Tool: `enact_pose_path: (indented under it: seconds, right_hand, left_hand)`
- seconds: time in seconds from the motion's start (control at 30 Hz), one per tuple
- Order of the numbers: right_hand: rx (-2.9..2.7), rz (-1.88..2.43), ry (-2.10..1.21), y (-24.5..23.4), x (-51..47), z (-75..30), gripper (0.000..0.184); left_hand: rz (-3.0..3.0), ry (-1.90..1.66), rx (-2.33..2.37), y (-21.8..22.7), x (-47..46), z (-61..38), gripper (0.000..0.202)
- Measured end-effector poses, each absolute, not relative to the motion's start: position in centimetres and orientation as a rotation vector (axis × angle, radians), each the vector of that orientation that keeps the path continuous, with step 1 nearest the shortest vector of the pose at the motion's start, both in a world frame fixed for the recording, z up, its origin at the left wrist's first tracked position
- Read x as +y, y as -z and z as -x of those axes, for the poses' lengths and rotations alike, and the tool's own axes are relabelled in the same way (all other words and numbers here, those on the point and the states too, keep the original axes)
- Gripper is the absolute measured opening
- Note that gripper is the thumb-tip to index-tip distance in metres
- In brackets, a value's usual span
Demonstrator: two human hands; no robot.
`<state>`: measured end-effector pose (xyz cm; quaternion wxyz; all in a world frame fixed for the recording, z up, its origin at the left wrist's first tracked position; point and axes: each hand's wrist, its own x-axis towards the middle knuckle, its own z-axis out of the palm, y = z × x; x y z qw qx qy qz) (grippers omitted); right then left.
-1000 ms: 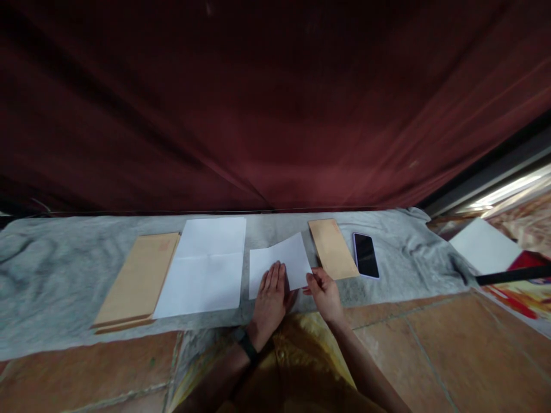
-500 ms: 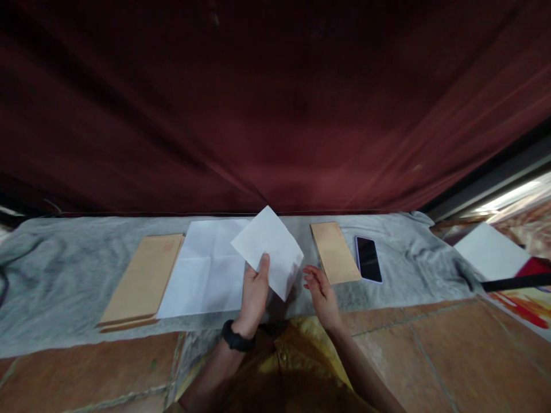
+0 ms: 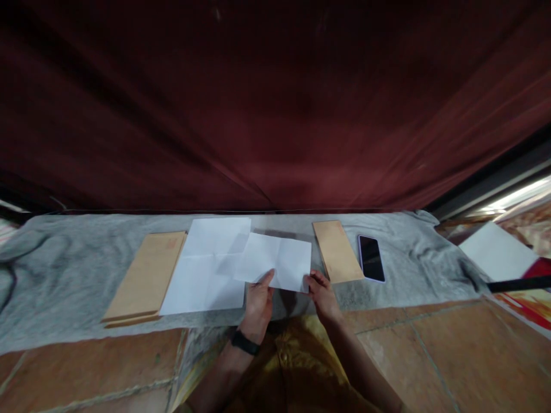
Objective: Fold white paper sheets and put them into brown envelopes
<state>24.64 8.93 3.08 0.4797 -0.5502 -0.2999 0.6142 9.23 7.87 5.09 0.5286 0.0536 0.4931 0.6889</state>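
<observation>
A folded sheet of white paper is held up in front of me, wider than it is tall, with a faint crease down its middle. My left hand grips its lower edge, thumb on top and the other fingers underneath. At the lower right corner, my right hand pinches the same paper. Just left of it lie creased white sheets, partly covered by the held paper. A single brown envelope rests to the right of it, close to my right hand.
Several brown envelopes are stacked on the left of the grey cloth. A phone with a dark screen lies right of the single envelope. Behind hangs a dark red curtain. Tiled floor borders the cloth's near side.
The folded paper has turned from a tilted diamond to nearly level and looks wider now. My right hand, earlier free beside it, has closed on its right corner.
</observation>
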Motion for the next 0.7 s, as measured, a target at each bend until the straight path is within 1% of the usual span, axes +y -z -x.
enact_pose_path:
  seconds: [0.13, 0.27, 0.37, 0.43, 0.63, 0.7]
  right_hand:
    - [-0.727, 1.405, -1.438, -1.9, 9.8, -25.8, 0.041]
    - [-0.716, 1.465, -1.414, -0.7, 9.8, -26.8, 0.038]
    - [-0.832, 1.485, -1.342, -0.1, 9.7, -27.4, 0.037]
    - [-0.962, 1.490, -1.260, 0.2, 9.7, -27.8, 0.037]
    - [-1.214, 1.582, -1.081, 0.1, 9.8, -28.4, 0.045]
    - [-1.250, 1.605, -1.060, 0.0, 9.7, -28.3, 0.045]
  left_hand:
    - [-0.102, -1.576, 1.252, -4.1, 7.5, -7.8, 0.034]
    - [-0.140, -1.589, 1.325, -3.3, 6.7, -6.9, 0.038]
    - [-0.260, -1.581, 1.421, -3.1, 5.7, -6.7, 0.040]
    - [-0.330, -1.537, 1.475, -3.3, 5.0, -6.7, 0.049]
    - [-0.462, -1.352, 1.559, -4.4, 3.0, -6.4, 0.091]
    - [-0.527, -1.274, 1.548, -4.7, 2.0, -6.2, 0.099]
